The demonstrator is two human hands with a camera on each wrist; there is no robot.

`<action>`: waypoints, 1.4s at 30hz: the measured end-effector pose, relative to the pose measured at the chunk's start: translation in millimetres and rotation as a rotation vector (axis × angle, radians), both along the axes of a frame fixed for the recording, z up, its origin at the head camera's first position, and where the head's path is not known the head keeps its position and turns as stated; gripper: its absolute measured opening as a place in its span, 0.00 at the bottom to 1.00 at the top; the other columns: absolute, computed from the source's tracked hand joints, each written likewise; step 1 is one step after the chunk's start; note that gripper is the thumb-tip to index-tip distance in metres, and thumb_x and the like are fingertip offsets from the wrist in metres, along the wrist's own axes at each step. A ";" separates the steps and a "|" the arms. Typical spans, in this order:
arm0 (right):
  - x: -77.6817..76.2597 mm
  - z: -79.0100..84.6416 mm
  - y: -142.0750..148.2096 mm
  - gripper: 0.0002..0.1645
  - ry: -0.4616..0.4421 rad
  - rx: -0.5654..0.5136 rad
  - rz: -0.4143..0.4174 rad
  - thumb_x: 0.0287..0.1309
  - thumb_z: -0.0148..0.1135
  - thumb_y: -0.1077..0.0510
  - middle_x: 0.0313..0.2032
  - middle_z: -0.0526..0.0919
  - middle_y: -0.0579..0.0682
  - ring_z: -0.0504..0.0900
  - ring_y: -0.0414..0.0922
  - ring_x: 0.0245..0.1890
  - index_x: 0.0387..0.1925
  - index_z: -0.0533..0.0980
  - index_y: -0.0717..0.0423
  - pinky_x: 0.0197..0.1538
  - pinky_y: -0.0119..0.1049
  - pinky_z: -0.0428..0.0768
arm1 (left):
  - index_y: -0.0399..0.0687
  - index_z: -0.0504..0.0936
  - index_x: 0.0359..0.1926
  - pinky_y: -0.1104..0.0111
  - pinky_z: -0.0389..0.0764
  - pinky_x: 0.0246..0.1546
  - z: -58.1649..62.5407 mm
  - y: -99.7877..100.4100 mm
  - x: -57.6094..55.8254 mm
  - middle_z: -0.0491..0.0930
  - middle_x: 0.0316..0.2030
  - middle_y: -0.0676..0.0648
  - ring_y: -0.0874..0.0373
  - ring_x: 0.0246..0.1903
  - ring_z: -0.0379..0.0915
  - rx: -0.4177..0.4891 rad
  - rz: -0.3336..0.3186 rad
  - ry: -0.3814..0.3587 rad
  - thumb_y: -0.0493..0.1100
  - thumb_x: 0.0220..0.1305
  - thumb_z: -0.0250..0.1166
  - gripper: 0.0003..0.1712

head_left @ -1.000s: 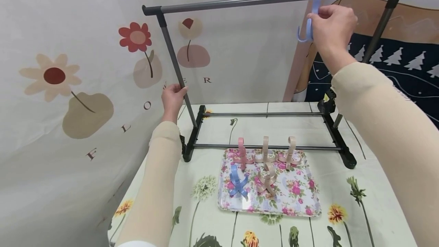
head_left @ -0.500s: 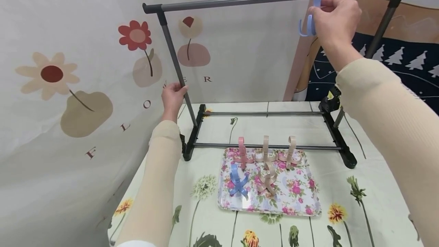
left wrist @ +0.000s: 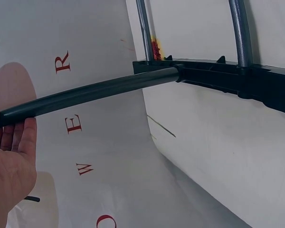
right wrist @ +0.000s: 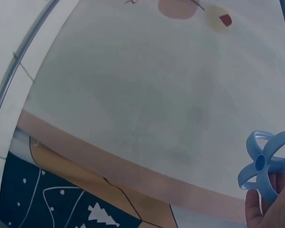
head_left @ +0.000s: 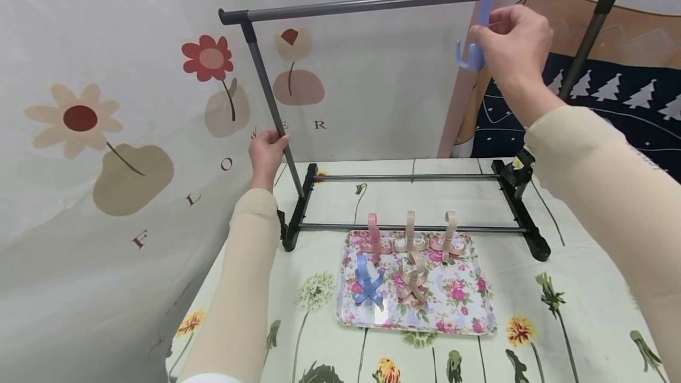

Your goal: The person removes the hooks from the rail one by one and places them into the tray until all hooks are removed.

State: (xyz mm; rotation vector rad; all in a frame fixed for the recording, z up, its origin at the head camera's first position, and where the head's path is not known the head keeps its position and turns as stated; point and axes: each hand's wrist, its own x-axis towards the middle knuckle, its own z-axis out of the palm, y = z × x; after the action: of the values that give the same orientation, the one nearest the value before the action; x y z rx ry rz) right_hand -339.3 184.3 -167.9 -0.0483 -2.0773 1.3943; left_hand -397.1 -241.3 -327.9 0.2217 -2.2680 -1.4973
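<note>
In the head view my right hand [head_left: 516,46] pinches the shank of a light blue multi-prong hanger hook [head_left: 485,2] at the right part of the rack's top bar [head_left: 362,3]. Its curved upper end overlaps the bar, and its prongs point down and left. The right wrist view shows the hook's several looped prongs [right wrist: 260,163] end-on, with fingers [right wrist: 254,209] beside them. At the left, my left hand [head_left: 265,152] grips the grey upright pole [head_left: 266,84] of the garment rack, thumb on the near side. In the left wrist view its fingers [left wrist: 26,137] curl against the pole [left wrist: 104,90].
A floral tray [head_left: 452,318] lies at the rack's front, with a blue hook [head_left: 368,282], a pink hook [head_left: 374,235] and several beige hooks [head_left: 411,232] on it. The rack's black feet [head_left: 534,241] stand on a flower-print tablecloth [head_left: 314,347]. Printed curtains [head_left: 372,93] hang behind.
My right hand lifts the blue hook slightly, then brings it back down and a little left along the top bar. The left hand stays on the pole.
</note>
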 end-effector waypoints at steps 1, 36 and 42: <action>1.5 -1.9 -0.3 0.24 0.001 0.002 0.007 0.62 0.65 0.44 0.41 0.78 0.38 0.76 0.35 0.47 0.56 0.79 0.48 0.62 0.36 0.71 | 0.40 0.81 0.52 0.58 0.73 0.55 -0.2 -0.2 0.0 0.81 0.49 0.43 0.51 0.50 0.75 -0.001 0.001 0.000 0.46 0.70 0.64 0.17; 61.7 -91.8 -8.1 0.22 -0.111 0.155 0.279 0.61 0.67 0.43 0.36 0.83 0.45 0.79 0.41 0.38 0.44 0.78 0.57 0.45 0.28 0.76 | 0.40 0.80 0.53 0.60 0.74 0.54 -0.4 -6.5 2.1 0.80 0.49 0.43 0.51 0.50 0.76 0.027 -0.012 -0.005 0.47 0.70 0.64 0.18; 77.9 -111.8 -5.3 0.25 -0.175 0.198 0.315 0.60 0.67 0.42 0.36 0.84 0.49 0.79 0.43 0.39 0.44 0.78 0.59 0.48 0.40 0.75 | 0.40 0.80 0.53 0.60 0.75 0.54 0.1 -6.6 2.1 0.80 0.49 0.43 0.52 0.50 0.76 0.035 -0.017 -0.006 0.46 0.70 0.64 0.18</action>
State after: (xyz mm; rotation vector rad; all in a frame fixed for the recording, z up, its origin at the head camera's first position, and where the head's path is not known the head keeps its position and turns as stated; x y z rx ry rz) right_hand -261.4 179.0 -279.7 0.2576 -2.4417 1.3953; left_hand -395.0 -247.9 -327.8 0.2181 -2.2546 -1.5482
